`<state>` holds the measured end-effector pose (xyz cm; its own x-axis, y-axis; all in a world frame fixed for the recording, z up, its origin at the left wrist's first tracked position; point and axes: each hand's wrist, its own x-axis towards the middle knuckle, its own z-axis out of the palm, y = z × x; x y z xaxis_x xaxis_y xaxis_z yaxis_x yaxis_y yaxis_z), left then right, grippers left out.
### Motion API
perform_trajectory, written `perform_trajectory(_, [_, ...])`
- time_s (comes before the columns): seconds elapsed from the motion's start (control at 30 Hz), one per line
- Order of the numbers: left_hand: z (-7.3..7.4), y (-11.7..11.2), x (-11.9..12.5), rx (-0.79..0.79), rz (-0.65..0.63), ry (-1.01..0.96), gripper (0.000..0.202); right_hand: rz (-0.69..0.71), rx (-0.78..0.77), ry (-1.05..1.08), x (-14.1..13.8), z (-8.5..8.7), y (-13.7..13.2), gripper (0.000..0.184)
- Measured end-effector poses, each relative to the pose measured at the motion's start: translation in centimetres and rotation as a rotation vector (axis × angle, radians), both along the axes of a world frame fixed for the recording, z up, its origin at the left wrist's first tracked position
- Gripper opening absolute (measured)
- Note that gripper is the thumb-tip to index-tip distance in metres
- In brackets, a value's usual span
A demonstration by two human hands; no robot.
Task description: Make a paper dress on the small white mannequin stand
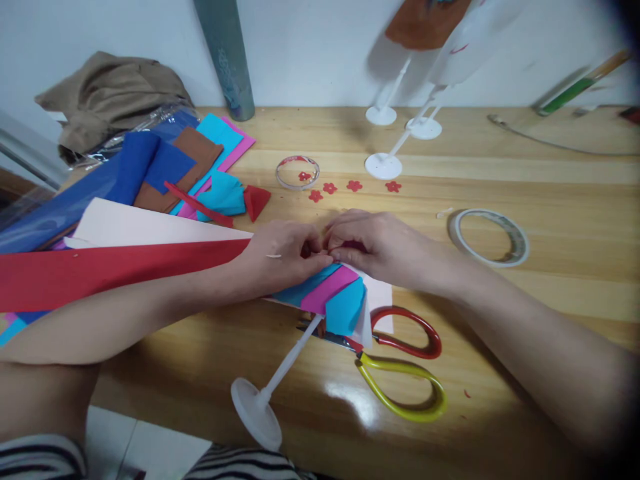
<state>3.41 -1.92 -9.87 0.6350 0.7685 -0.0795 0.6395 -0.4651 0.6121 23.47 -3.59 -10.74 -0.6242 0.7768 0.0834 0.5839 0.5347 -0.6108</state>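
My left hand (293,250) and my right hand (373,243) meet with pinched fingertips at the upper edge of a blue and pink striped craft piece (325,290). The left thumb lies along that edge. Anything small between the right fingertips is hidden. The piece sits on a tilted white plastic stand (290,360), whose round base (256,415) points toward me. Partly beneath the piece lie scissors with one red handle (435,343) and one yellow handle (440,400). A long red sheet (125,267) passes behind my left forearm.
Red flower cutouts (355,186) and a clear tape ring (277,175) lie beyond my hands. A white tape roll (525,250) is at right. White stands (383,165) stand at the back. Coloured sheets (200,160), a brown cloth (120,87) and a grey-green cylinder (227,60) are at left.
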Motion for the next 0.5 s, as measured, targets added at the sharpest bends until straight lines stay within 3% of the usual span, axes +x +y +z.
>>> perform_trajectory(0.13, [-0.2, 0.6, 0.5, -0.008, -0.086, 0.102, 0.019, 0.025, 0.019, 0.018, -0.1, 0.0, 0.0, 0.023])
perform_trajectory(0.3, [0.7, 0.5, 0.6, -0.066, -0.078, 0.162, 0.017, 0.017, 0.02, 0.015, 0.0, -0.1, 0.0, 0.024])
perform_trajectory(0.5, [1.4, 0.0, -1.1, -0.031, -0.125, 0.24, 0.025, 0.005, 0.014, 0.026, 0.0, 0.2, -0.1, 0.022])
